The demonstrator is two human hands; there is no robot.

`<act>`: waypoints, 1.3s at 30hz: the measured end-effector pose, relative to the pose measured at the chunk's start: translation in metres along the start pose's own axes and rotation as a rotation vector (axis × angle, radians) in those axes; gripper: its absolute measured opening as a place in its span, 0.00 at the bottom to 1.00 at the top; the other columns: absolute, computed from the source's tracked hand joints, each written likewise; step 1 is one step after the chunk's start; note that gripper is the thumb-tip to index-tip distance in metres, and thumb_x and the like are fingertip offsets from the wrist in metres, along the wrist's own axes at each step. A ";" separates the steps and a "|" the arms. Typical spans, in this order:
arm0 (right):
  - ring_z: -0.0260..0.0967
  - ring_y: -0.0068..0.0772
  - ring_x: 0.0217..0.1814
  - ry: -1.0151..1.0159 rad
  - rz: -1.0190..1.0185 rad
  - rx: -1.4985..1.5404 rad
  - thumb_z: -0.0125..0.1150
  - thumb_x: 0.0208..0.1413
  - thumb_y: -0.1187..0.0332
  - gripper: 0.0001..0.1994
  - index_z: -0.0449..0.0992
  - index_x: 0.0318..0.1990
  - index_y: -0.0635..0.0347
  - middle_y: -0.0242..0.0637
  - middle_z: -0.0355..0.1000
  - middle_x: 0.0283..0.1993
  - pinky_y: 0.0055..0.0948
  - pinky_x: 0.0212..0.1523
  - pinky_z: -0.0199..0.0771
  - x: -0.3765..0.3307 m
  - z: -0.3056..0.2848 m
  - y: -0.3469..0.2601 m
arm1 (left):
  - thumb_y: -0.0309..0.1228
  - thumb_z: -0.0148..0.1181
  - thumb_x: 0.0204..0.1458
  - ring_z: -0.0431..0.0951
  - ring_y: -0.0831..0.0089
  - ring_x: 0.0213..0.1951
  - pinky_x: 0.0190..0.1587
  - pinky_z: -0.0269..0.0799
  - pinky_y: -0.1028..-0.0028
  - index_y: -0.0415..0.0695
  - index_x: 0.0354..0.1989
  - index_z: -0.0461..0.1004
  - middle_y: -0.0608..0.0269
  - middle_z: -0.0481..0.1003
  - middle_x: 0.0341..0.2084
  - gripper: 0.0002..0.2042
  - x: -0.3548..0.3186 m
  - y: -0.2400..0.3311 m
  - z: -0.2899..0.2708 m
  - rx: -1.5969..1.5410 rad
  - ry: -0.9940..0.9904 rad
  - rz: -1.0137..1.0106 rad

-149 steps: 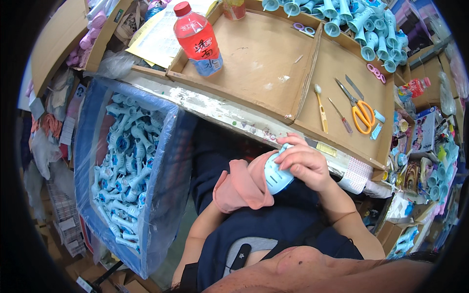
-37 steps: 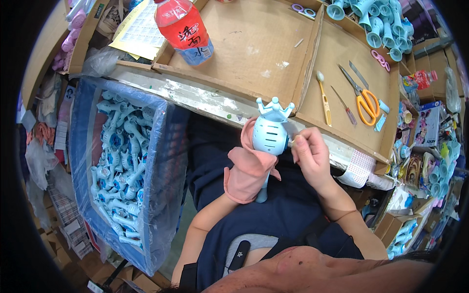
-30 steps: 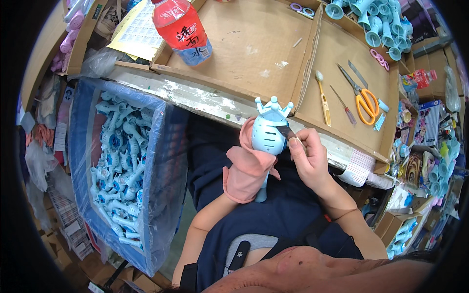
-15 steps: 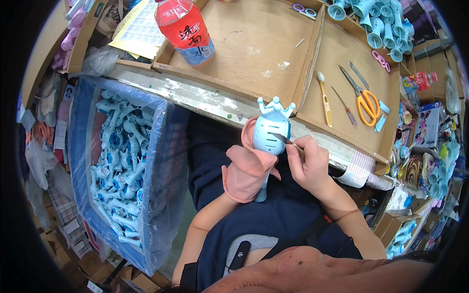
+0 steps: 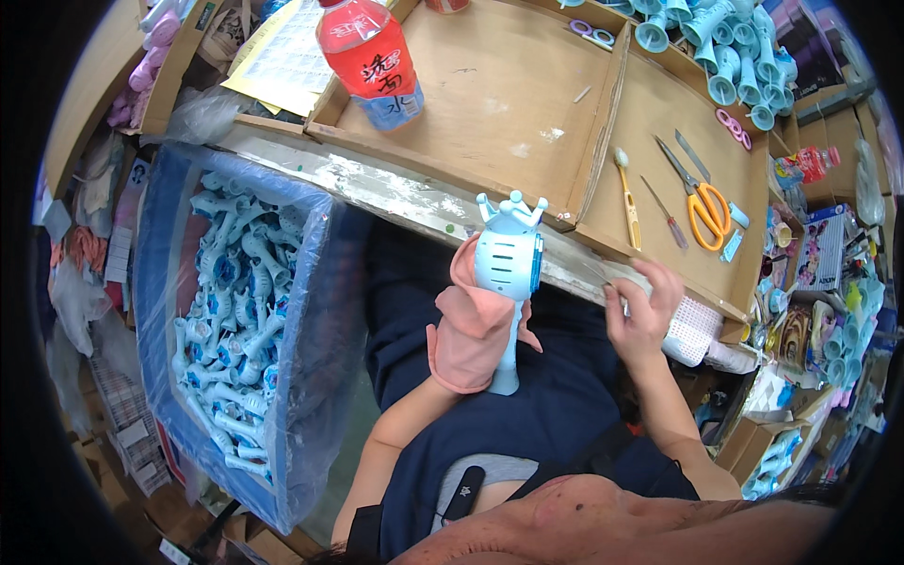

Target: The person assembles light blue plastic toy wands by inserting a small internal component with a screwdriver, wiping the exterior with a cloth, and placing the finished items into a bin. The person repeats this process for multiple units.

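Observation:
My left hand [image 5: 468,325], in a pink cloth glove, grips a light blue plastic toy wand [image 5: 508,268] upright over my lap; its round head carries a small crown on top. My right hand [image 5: 640,311] is bare, off to the right of the toy near the bench edge, with thumb and fingers pinched on a thin metal tool [image 5: 603,276] that is too small to tell apart. The two hands are apart, with a gap between the toy and the tool tip.
A blue plastic-lined bin [image 5: 311,311] of several blue toy parts stands at my left. On the cardboard trays [image 5: 603,104] lie a red bottle [image 5: 369,56], orange scissors [image 5: 702,202], a yellow tool [image 5: 626,193] and a screwdriver [image 5: 659,212]. Blue toy parts [image 5: 725,47] are stacked at the far right.
My right hand has pulled away from the toy's head to the right and down toward the bench edge. The toy stays upright in my left hand.

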State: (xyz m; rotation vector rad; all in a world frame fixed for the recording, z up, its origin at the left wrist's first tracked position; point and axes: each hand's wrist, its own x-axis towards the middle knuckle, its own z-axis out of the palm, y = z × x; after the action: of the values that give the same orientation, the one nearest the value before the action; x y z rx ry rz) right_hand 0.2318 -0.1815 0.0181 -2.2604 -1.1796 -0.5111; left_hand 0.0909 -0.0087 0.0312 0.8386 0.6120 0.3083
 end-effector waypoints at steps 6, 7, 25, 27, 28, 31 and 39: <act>0.53 0.48 0.67 0.046 0.061 -0.306 0.74 0.45 0.59 0.17 0.78 0.43 0.48 0.42 0.58 0.65 0.53 0.66 0.50 -0.018 0.005 0.020 | 0.27 0.58 0.57 0.76 0.68 0.31 0.28 0.81 0.68 0.50 0.65 0.47 0.54 0.69 0.43 0.31 -0.007 0.012 0.001 -0.038 -0.085 0.000; 0.53 0.49 0.67 0.021 0.042 -0.211 0.74 0.45 0.58 0.18 0.78 0.44 0.48 0.42 0.59 0.64 0.52 0.66 0.51 -0.015 0.006 0.014 | 0.27 0.58 0.57 0.76 0.68 0.33 0.29 0.80 0.68 0.49 0.65 0.48 0.54 0.69 0.43 0.31 -0.008 0.013 0.002 -0.033 -0.091 -0.041; 0.69 0.37 0.39 -0.330 0.102 0.891 0.79 0.38 0.67 0.22 0.72 0.39 0.60 0.39 0.70 0.41 0.31 0.41 0.71 -0.010 0.027 -0.068 | 0.74 0.53 0.44 0.78 0.72 0.28 0.28 0.75 0.76 0.34 0.50 0.66 0.58 0.76 0.31 0.47 -0.009 0.021 0.002 0.014 0.073 0.335; 0.70 0.39 0.50 -0.737 0.470 1.127 0.78 0.42 0.64 0.33 0.63 0.52 0.63 0.45 0.68 0.53 0.33 0.51 0.71 -0.020 0.037 -0.079 | 0.69 0.59 0.43 0.78 0.70 0.30 0.30 0.76 0.73 0.33 0.51 0.65 0.56 0.75 0.31 0.45 -0.007 0.026 0.002 -0.121 0.010 0.428; 0.69 0.41 0.54 -0.799 0.441 1.205 0.76 0.43 0.64 0.33 0.62 0.53 0.63 0.46 0.68 0.55 0.34 0.54 0.70 -0.022 0.040 -0.082 | 0.64 0.64 0.43 0.78 0.70 0.32 0.32 0.76 0.73 0.34 0.52 0.65 0.57 0.75 0.32 0.43 -0.005 0.030 0.000 -0.203 0.008 0.411; 0.74 0.54 0.50 -1.039 0.446 0.964 0.68 0.46 0.60 0.29 0.64 0.53 0.64 0.57 0.73 0.48 0.43 0.51 0.73 -0.019 0.043 -0.086 | 0.45 0.67 0.52 0.75 0.72 0.39 0.42 0.79 0.71 0.38 0.56 0.60 0.60 0.70 0.41 0.32 0.002 0.037 -0.003 -0.177 -0.098 0.530; 0.74 0.64 0.37 -1.036 0.365 0.682 0.63 0.46 0.58 0.23 0.66 0.43 0.64 0.59 0.75 0.33 0.51 0.40 0.75 -0.009 0.041 -0.086 | 0.28 0.64 0.55 0.73 0.73 0.49 0.46 0.81 0.64 0.49 0.64 0.52 0.62 0.64 0.52 0.31 0.004 0.046 -0.010 -0.414 -0.028 0.325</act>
State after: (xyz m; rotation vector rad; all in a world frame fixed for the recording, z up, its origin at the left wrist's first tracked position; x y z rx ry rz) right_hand 0.1586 -0.1214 0.0047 -1.9884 -1.0500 1.1609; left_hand 0.0864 0.0289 0.0602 0.5375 0.3635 0.6928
